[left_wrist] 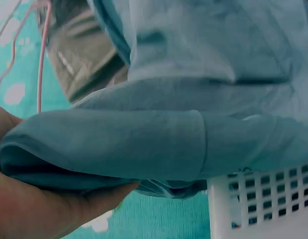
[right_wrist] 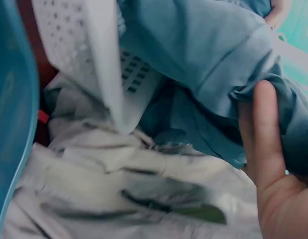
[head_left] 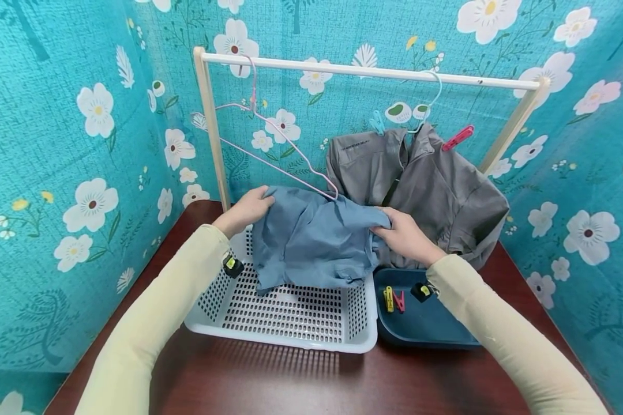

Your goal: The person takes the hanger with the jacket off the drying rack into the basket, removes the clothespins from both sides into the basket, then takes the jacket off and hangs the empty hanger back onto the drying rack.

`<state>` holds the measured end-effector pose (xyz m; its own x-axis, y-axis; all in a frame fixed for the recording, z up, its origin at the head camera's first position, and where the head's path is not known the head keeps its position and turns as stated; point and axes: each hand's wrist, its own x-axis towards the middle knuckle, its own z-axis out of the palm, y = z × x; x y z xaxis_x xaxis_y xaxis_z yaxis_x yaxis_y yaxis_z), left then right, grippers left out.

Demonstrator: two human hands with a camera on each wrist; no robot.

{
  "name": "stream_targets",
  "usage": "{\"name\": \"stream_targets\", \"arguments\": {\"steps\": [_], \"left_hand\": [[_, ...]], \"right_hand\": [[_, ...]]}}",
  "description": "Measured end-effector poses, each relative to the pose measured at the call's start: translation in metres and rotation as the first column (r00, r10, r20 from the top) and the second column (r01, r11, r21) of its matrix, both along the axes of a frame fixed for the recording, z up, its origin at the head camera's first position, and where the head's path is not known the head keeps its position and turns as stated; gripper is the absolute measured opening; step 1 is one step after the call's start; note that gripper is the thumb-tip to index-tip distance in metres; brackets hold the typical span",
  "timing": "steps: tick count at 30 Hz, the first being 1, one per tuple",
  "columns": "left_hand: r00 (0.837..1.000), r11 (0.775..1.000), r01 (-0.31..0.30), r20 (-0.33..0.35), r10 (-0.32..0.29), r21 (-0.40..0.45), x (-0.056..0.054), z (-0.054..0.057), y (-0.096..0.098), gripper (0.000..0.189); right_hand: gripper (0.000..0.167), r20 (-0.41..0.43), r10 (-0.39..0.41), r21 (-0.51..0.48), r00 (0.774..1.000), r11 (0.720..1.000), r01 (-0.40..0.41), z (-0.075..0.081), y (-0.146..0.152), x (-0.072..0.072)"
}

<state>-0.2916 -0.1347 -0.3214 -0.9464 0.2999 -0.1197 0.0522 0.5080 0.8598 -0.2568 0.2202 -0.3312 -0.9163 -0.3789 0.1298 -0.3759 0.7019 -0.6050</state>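
Note:
A blue cloth garment (head_left: 316, 242) is stretched between both hands above the white basket (head_left: 285, 340). My left hand (head_left: 246, 212) pinches its upper left corner; in the left wrist view the thumb lies under a folded edge of the cloth (left_wrist: 119, 142). On the other side, my right hand (head_left: 407, 233) grips the upper right part, and in the right wrist view its fingers (right_wrist: 268, 124) press into the bunched fabric. A pink hanger (head_left: 296, 144) hangs from the rod, its lower right corner overlapping the garment's top edge.
A white rod (head_left: 363, 69) on wooden posts spans the back. From it a light blue hanger (head_left: 436, 95) carries a grey jacket (head_left: 420, 190) with a blue clothespin (head_left: 377, 122) and a red clothespin (head_left: 458, 138). The dark blue bin (head_left: 431, 328) holds yellow and red clothespins.

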Motion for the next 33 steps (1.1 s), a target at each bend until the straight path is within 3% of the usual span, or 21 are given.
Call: {"name": "stream_targets", "arguments": {"steps": [3,6,8,12,13,15,18,21,27,33], "left_hand": [[0.999,0.999,0.032,0.019,-0.032,-0.028,0.007,-0.005,0.012,0.052],[0.996,0.99,0.078,0.041,-0.074,-0.116,0.012,-0.013,0.023,0.055],[0.994,0.978,0.104,0.034,-0.1,-0.183,0.014,-0.019,0.027,0.046],[0.994,0.944,0.074,-0.051,-0.095,-0.321,0.012,-0.025,0.024,0.031],[0.994,0.934,0.046,-0.076,-0.078,-0.354,0.011,-0.026,0.022,0.028],[0.993,0.903,-0.019,-0.115,-0.033,-0.429,0.006,-0.028,0.018,0.048],[0.991,0.843,-0.09,-0.129,0.025,-0.529,-0.002,-0.033,0.013,0.076],[0.996,0.814,-0.073,-0.091,0.024,-0.576,-0.011,-0.038,0.012,0.105],[0.997,0.809,0.063,-0.002,-0.079,-0.585,-0.025,-0.048,0.017,0.105],[0.991,0.772,0.048,-0.066,-0.116,-0.634,-0.033,-0.056,0.024,0.084]], "right_hand": [[0.043,0.006,0.044,0.016,0.999,0.999,-0.044,-0.001,-0.008,0.004],[0.045,0.014,0.107,0.049,0.994,0.993,-0.107,-0.003,-0.014,0.005],[0.042,0.027,0.133,0.076,0.991,0.988,-0.135,-0.005,-0.018,0.005],[0.024,0.086,0.099,0.116,0.991,0.987,-0.108,-0.007,-0.023,0.001],[0.028,0.1,0.076,0.123,0.992,0.988,-0.088,-0.006,-0.023,-0.001],[0.043,0.131,0.033,0.135,0.991,0.99,-0.05,-0.006,-0.023,-0.005],[0.082,0.14,0.007,0.162,0.99,0.986,-0.03,-0.007,-0.023,-0.014],[0.103,0.144,0.034,0.188,0.989,0.98,-0.061,-0.013,-0.023,-0.023],[0.106,0.18,0.147,0.216,0.973,0.959,-0.185,-0.023,-0.031,-0.032],[0.085,0.202,0.16,0.294,0.966,0.931,-0.215,-0.034,-0.04,-0.031]]}}
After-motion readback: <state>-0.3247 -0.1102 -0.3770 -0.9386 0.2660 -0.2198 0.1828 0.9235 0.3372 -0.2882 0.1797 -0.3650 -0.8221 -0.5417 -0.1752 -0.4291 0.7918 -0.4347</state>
